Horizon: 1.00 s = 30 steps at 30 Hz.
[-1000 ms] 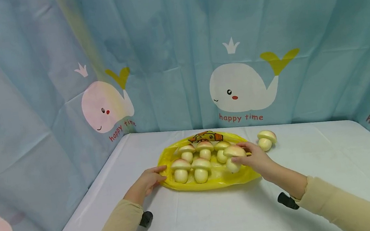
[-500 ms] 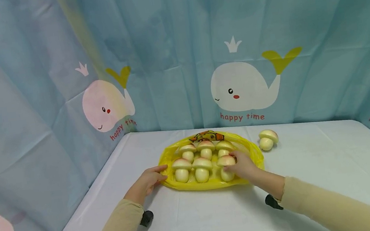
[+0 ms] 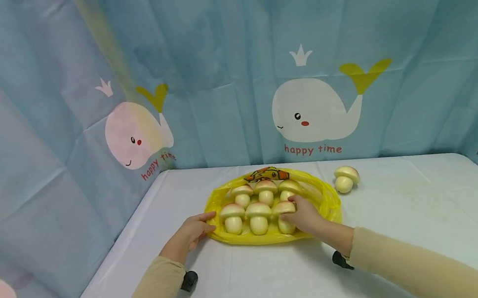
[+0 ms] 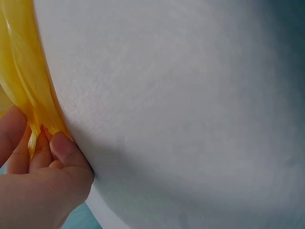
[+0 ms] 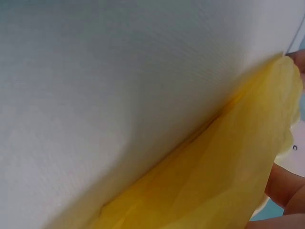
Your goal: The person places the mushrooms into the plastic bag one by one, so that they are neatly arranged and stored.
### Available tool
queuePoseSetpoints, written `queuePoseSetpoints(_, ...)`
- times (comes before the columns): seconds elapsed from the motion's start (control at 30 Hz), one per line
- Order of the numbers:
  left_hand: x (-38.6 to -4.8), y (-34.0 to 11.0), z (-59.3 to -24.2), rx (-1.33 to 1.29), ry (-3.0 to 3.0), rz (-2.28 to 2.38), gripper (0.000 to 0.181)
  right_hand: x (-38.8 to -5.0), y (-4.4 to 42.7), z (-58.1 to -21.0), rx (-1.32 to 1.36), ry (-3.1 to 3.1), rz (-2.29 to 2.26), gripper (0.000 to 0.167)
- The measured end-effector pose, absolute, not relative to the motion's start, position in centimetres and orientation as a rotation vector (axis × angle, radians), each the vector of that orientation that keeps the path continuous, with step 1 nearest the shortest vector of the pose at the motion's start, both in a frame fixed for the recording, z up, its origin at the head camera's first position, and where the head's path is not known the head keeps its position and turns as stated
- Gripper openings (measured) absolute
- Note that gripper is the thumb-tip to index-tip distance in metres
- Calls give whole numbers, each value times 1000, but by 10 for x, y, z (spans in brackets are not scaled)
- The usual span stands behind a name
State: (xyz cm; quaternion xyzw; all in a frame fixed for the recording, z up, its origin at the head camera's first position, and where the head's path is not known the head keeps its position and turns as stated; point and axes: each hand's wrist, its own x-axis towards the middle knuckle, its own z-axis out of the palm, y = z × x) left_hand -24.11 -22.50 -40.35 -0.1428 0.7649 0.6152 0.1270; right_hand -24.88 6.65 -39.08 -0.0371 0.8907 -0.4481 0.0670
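A yellow plastic bag [image 3: 250, 240] lies spread open on the white table, its duck print at the far side. Several toy mushrooms stand in it in two rows, such as the front middle mushroom [image 3: 259, 223]. My left hand [image 3: 191, 232] pinches the bag's left edge; the left wrist view shows the gathered film [image 4: 28, 76] between the fingers. With my right hand [image 3: 309, 216] I hold a toy mushroom [image 3: 283, 208] by its side at the front right of the bag. In the right wrist view the bag's wall [image 5: 200, 176] hides most of that hand.
Outside the bag, to its right, another toy mushroom [image 3: 346, 179] lies on the white table [image 3: 407, 208]. A blue curtain [image 3: 220, 71] with whale prints hangs behind and to the left. Black wrist cameras [image 3: 189, 281] sit under both forearms.
My right hand has carried its mushroom left and down into the front row, beside the others. The front mushrooms have shifted slightly left in the last half second. My left hand stays at the bag's edge.
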Motion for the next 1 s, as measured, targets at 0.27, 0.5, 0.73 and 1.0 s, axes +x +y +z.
queuePoseSetpoints(0.27,-241,-225,-404,-412,2230,1789,50,-246,66,-392,-112,2685,-1369,63)
queuePoseSetpoints(0.5,-243,-225,-405,-427,2233,1788,49,-245,67,-391,-105,2685,-1350,66)
queuePoseSetpoints(0.73,-241,-226,-403,-404,2239,1770,49,-243,69,-388,-112,2681,-1355,66)
queuePoseSetpoints(1.0,-240,-225,-402,-408,2233,1774,49,-240,75,-381,-105,2664,-1383,67)
